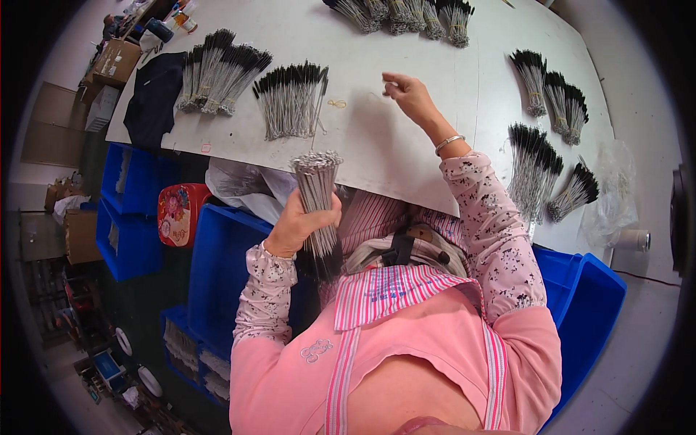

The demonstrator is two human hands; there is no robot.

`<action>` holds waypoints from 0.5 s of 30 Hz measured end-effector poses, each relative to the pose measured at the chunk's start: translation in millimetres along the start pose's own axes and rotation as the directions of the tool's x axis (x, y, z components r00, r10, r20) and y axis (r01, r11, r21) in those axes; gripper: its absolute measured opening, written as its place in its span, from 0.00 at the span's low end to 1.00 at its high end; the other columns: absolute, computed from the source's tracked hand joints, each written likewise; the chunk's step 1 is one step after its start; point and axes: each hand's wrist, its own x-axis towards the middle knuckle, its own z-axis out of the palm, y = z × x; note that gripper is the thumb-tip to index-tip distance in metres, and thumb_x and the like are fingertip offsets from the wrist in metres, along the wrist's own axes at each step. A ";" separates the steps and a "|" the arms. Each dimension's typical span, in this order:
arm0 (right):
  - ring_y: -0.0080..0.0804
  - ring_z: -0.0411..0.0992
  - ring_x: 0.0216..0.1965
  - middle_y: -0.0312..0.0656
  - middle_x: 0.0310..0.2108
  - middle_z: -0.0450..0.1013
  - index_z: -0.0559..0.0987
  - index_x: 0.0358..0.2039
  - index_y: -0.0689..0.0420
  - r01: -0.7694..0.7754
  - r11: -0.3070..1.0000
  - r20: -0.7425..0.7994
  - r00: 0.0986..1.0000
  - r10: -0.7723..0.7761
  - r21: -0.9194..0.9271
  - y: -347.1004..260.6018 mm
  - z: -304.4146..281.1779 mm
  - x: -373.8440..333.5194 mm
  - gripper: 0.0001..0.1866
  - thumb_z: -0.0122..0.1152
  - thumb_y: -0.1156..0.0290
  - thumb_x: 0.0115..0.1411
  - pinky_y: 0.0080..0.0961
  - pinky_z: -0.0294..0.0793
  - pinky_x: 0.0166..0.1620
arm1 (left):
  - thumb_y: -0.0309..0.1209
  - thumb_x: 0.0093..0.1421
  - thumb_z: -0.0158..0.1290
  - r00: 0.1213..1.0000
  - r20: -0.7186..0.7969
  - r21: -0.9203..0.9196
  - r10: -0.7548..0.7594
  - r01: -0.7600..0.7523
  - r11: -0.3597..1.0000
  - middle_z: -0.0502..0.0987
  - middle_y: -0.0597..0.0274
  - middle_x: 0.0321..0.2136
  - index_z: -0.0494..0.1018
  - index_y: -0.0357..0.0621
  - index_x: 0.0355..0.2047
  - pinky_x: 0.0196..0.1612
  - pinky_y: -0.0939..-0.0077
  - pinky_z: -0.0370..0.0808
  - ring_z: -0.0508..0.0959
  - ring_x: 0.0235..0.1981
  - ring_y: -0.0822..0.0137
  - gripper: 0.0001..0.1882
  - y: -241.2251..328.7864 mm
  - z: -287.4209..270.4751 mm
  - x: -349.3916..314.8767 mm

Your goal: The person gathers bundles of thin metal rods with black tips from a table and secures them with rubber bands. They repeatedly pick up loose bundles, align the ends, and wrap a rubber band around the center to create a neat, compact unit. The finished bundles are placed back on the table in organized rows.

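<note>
My left hand (299, 221) is wrapped around a thick bundle of thin wire brushes (317, 181), held upright in front of the table's edge. Their looped metal ends point up and the black bristles hang at the bottom. Over the white table (420, 138), my right hand (407, 96) is raised with its fingers pinched together. A faint, pale loop that looks like a rubber band (373, 95) shows at its fingertips. To the left of it, yellowish rubber bands (337, 104) lie on the table beside a spread row of loose wire brushes (290, 101).
More brush bundles lie at the back left (221, 72), the far edge (399, 16) and the right (535, 170). Dark cloth (154, 98) covers the left corner. Blue bins (225, 261) and a red container (183, 214) stand below; a clear plastic bag (612, 188) lies at right.
</note>
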 end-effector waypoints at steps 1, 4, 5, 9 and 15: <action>0.32 0.77 0.33 0.46 0.37 0.77 0.78 0.43 0.63 0.073 0.995 -0.047 0.996 -0.076 -0.075 -2.5 0.5 -0.4 0.13 0.55 0.70 0.60 0.24 0.73 0.42 | 0.20 0.50 0.54 0.998 -0.011 0.047 0.067 -0.067 0.997 0.72 0.61 0.25 0.61 0.38 0.46 0.35 0.73 0.72 0.74 0.27 0.68 0.23 3.2 -0.3 -0.1; 0.27 0.76 0.33 0.43 0.34 0.75 0.78 0.42 0.66 0.123 0.977 -0.142 0.979 -0.148 -0.174 -17.5 -4.8 -10.3 0.14 0.53 0.68 0.63 0.20 0.74 0.39 | 0.21 0.53 0.55 0.939 -0.015 0.204 0.345 -0.335 0.920 0.75 0.65 0.26 0.71 0.36 0.32 0.33 0.80 0.71 0.74 0.27 0.75 0.06 15.6 0.8 5.9; 0.27 0.76 0.33 0.44 0.34 0.76 0.78 0.40 0.66 -0.047 0.998 -0.024 0.999 0.046 -0.035 -23.5 -7.7 -18.1 0.16 0.53 0.65 0.63 0.20 0.74 0.39 | 0.20 0.53 0.55 0.913 -0.008 0.269 0.409 -0.392 0.880 0.75 0.65 0.26 0.71 0.36 0.32 0.33 0.80 0.71 0.74 0.28 0.75 0.06 20.9 1.5 6.8; 0.37 0.76 0.28 0.51 0.32 0.76 0.78 0.35 0.67 -0.617 0.752 0.564 0.715 0.413 0.231 -55.8 -7.1 -83.6 0.30 0.53 0.47 0.61 0.34 0.78 0.35 | 0.25 0.48 0.58 0.685 0.340 0.686 0.644 -0.650 0.328 0.75 0.63 0.28 0.71 0.43 0.36 0.41 0.66 0.71 0.77 0.31 0.63 0.14 41.4 11.9 23.4; 0.33 0.75 0.35 0.42 0.36 0.74 0.73 0.45 0.62 -0.859 -0.007 0.830 0.493 0.262 0.513 -94.1 -3.2 -163.2 0.31 0.51 0.42 0.60 0.30 0.79 0.36 | 0.30 0.44 0.53 0.351 0.875 0.476 0.332 -0.745 -0.468 0.70 0.71 0.27 0.65 0.58 0.29 0.57 0.62 0.60 0.73 0.38 0.67 0.12 35.9 71.7 52.8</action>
